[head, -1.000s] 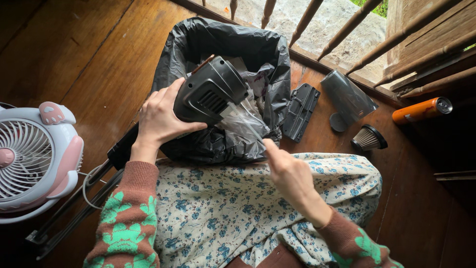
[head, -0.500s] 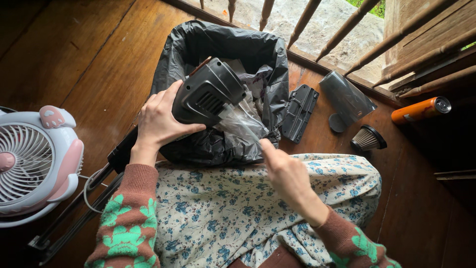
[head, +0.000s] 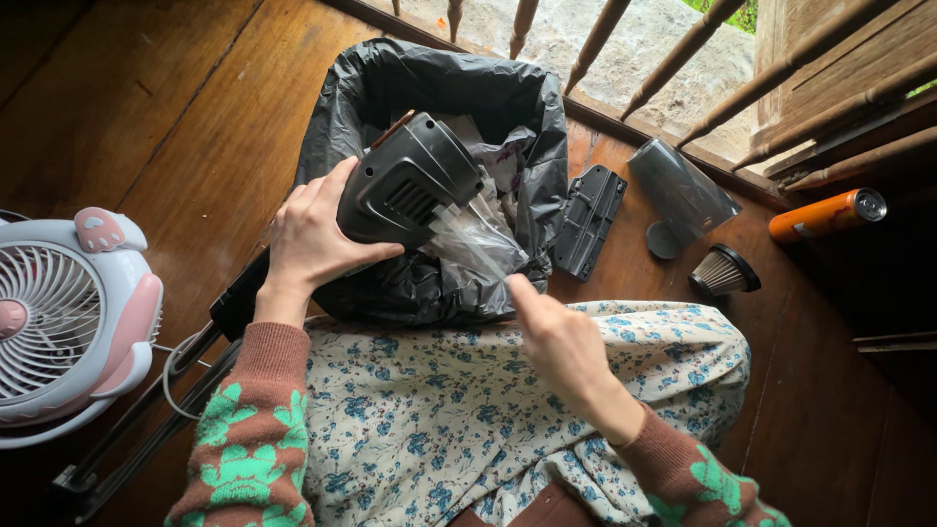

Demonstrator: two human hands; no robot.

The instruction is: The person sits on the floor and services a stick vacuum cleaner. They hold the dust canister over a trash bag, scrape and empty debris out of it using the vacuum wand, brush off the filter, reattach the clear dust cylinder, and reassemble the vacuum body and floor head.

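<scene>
**Vacuum body held over the lined bin**

We have our left hand point(head: 314, 242) wrapped around the rear of a black handheld vacuum body point(head: 408, 183), fingers curled over its vented side and thumb underneath, so the unit hangs tilted with its open front end pointing down into the black bin bag point(head: 429, 83). That tilt keeps whatever comes out of it over the bag's mouth and off the wooden floor point(head: 127, 117).

Our right hand point(head: 556, 337) reaches in from below, its fingertips pinched on a piece of crinkled clear plastic point(head: 475, 239) that sits at the vacuum's front end, just above the bag's near rim. We cannot tell whether the plastic is attached to the machine or only resting against it.

The bag stands right against our knees, which are covered by a floral skirt point(head: 439, 420), so both hands can work over it without stretching.

The other parts lie on the floor to the right, apart from the bag: a flat black nozzle piece point(head: 587, 220) touching the bag's side, a dark translucent dust cup point(head: 678, 190) lying on its side, a pleated cylindrical filter point(head: 722, 270), and an orange canister point(head: 828, 215) near the railing. A white-and-pink desk fan point(head: 68, 317) stands at our left.
</scene>
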